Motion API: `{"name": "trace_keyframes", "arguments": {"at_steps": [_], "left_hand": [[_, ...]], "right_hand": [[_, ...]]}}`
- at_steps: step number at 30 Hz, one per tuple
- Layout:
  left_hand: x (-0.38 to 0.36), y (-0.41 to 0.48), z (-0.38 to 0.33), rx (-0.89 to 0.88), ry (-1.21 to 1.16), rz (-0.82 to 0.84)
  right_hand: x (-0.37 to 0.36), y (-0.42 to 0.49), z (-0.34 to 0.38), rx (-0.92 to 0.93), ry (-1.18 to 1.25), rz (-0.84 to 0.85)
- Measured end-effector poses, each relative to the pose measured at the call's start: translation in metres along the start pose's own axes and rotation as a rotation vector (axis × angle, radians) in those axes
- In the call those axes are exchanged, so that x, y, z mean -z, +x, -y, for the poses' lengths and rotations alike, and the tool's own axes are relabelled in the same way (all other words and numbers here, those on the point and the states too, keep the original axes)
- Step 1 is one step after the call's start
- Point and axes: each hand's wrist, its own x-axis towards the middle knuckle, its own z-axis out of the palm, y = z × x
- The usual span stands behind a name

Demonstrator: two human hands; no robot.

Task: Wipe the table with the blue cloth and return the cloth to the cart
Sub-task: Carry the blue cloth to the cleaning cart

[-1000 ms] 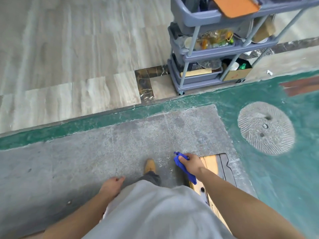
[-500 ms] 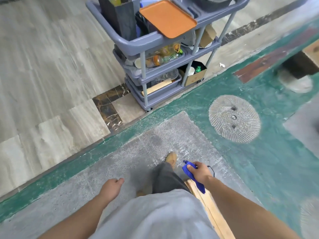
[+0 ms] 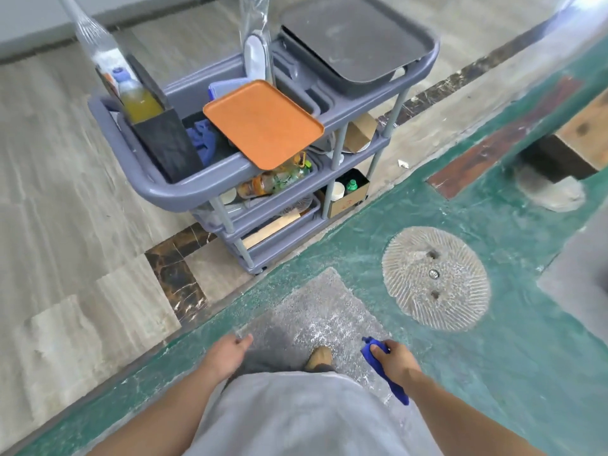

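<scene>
My right hand (image 3: 396, 357) hangs at my side, shut on the blue cloth (image 3: 388, 378), whose end dangles below my fist. My left hand (image 3: 228, 355) hangs loosely with fingers slightly curled and nothing in it. The grey three-shelf cart (image 3: 184, 192) stands ahead on the tiled floor, well beyond both hands. On its top shelf lie an orange tray (image 3: 263, 123), a dark grey tray (image 3: 355, 37), a black box (image 3: 167, 143) and more blue cloth (image 3: 202, 139). No table surface is in view apart from a wooden corner (image 3: 582, 133) at the far right.
A bottle of yellow liquid (image 3: 138, 100) stands in the cart's left corner. Lower shelves hold bottles, cups and a cardboard box (image 3: 345, 199). A round ridged floor plate (image 3: 434, 278) lies to the right on green painted floor. My tan shoe (image 3: 319, 357) is between my hands.
I have walked nearer to the cart, which now looks larger and shows its whole top shelf. My right hand still holds the cloth at my side. The wooden board by my feet left view.
</scene>
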Motion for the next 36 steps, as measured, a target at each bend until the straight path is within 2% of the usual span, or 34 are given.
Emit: {"name": "trace_keyframes", "arguments": {"at_steps": [5,9,12,15,18,20,23,29,33,36], "left_hand": [[0.033,0.032,-0.031,0.054,-0.042,-0.078],[0.064,0.052,-0.063,0.046,-0.114,-0.184],[0.095,0.063,-0.104,-0.066,-0.139,-0.363],[0.133,0.075,-0.151,-0.191,-0.186,-0.618],[0.176,0.096,-0.190,-0.237,-0.268,-0.848],[0.203,0.115,-0.210,-0.250,-0.248,-0.936],[0.233,0.148,-0.227,-0.274,-0.114,-0.979],[0.244,0.190,-0.225,-0.147,0.065,-0.886],[0.233,0.198,-0.219,-0.172,0.266,-0.890],[0.233,0.202,-0.221,-0.163,0.295,-0.918]], "right_hand": [[0.043,0.030,0.091,0.205,0.032,0.039],[0.074,0.039,0.181,0.444,0.141,0.018],[0.104,0.036,0.253,0.625,0.234,-0.001],[0.135,0.034,0.322,0.771,0.305,-0.013],[0.162,0.043,0.388,0.913,0.307,-0.038],[0.178,0.059,0.431,1.009,0.222,-0.051],[0.191,0.095,0.491,1.151,0.026,-0.116],[0.184,0.169,0.572,1.295,-0.457,-0.240],[0.168,0.192,0.587,1.319,-0.711,-0.213],[0.161,0.202,0.585,1.244,-0.878,-0.170]]}}
